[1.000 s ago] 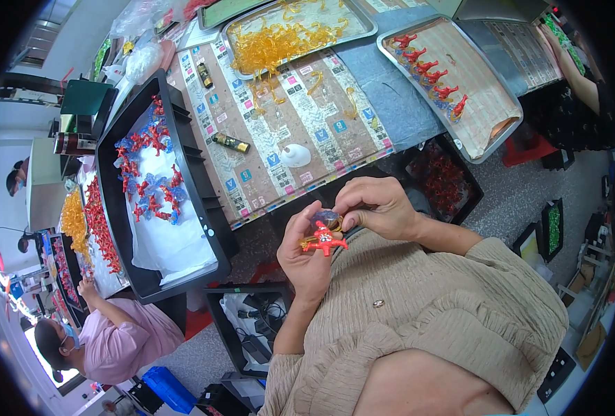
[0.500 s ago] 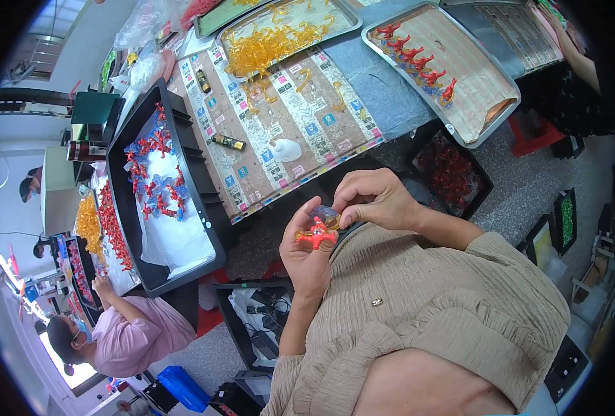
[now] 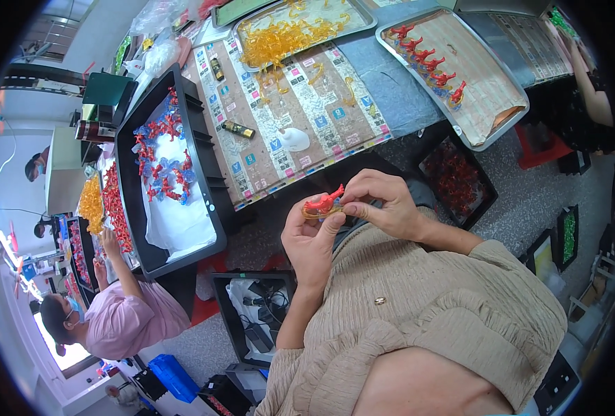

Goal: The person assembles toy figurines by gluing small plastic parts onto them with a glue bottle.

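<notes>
Between my two hands, in front of my body, is a small red plastic figure (image 3: 323,202) with translucent yellow and bluish parts along its underside. My left hand (image 3: 310,244) grips its left end between thumb and fingers. The thumb and fingertips of my right hand (image 3: 385,206) pinch the yellow edge at its right end. Similar red figures (image 3: 429,62) on clear blue and yellow bases stand in a row on a metal tray (image 3: 491,90) at the upper right. Loose translucent yellow pieces (image 3: 280,41) lie heaped on another tray at the top.
A long black bin (image 3: 214,229) at left holds red and blue figures on white sheeting. Two small dark bottles and a white blob lie on the paper-covered table (image 3: 307,156). A bin of red pieces (image 3: 453,173) is at right. Co-workers sit left (image 3: 124,312) and upper right.
Between my hands, the figure has turned from face-up to lying lengthwise, and my right fingers have closed in on its edge. The left co-worker's arm has risen. The whole view has shifted slightly.
</notes>
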Demonstrator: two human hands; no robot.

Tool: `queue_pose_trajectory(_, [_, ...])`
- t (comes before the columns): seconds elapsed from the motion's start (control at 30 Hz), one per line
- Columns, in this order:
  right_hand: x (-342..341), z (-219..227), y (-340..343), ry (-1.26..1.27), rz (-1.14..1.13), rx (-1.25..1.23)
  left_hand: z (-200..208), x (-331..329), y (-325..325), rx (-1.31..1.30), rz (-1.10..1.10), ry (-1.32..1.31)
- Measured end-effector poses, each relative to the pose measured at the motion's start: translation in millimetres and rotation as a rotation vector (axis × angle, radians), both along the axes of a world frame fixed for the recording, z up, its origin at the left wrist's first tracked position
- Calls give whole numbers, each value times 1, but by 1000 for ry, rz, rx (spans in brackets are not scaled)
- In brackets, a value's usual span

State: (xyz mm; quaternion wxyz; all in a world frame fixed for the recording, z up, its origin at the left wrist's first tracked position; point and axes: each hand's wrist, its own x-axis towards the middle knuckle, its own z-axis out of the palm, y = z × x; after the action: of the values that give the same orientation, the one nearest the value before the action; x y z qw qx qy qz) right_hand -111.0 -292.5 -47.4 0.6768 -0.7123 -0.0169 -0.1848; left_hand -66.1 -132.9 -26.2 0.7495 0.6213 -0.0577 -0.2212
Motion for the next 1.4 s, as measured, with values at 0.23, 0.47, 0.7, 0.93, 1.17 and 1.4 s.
queue_pose_trajectory(0.23, [-2,-2,1,-55,-56,-187,0,5,-3,-59,-36,7])
queue_pose_trajectory(0.47, [4,-6,0,-59,-70,-214,-4,13,-2,-107,-56,75])
queue_pose_trajectory(0.7, [14,0,-3,-92,-38,-226,-3,17,0,-117,-107,146])
queue_pose_trajectory(0.93, [22,-1,-9,-131,-18,-279,4,23,0,-196,-121,367])
queue_pose_trajectory(1.17, [34,-9,-15,-151,32,-311,-1,33,8,-154,-188,333])
queue_pose_trajectory(1.4, [39,-9,-15,-96,121,-241,-3,41,11,-173,-197,457])
